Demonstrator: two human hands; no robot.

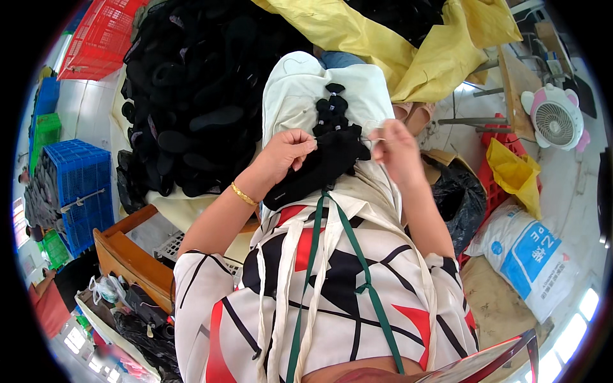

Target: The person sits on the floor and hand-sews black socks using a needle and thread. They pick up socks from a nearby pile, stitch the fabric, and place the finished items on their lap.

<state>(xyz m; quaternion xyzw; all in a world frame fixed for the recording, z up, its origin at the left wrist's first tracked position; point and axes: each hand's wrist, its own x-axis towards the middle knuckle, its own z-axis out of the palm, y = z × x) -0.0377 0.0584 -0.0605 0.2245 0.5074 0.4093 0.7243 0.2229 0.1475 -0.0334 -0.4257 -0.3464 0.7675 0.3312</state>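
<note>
White cloth (367,83) spreads over the wearer's lap, rumpled, with pale ties and a green cord (313,255) running across it on the near side. On it I see a black sock (313,169), soft, matt and slightly creased, lying aslant between the hands, with a small pale mark near its lower left end. The left hand (287,153) pinches its upper left edge between thumb and finger. The right hand (396,150) is blurred beside the opposite end, fingers curled; I cannot tell whether they grip anything. Just beyond lies a bunched black strip (332,108) flecked with white. To the left I get a big heap of black pieces (211,96); ahead, a crumpled yellow sheet (415,57). Farther out stand a blue crate (80,191), a red crate (102,35) and a pink-and-white fan (554,121).
</note>
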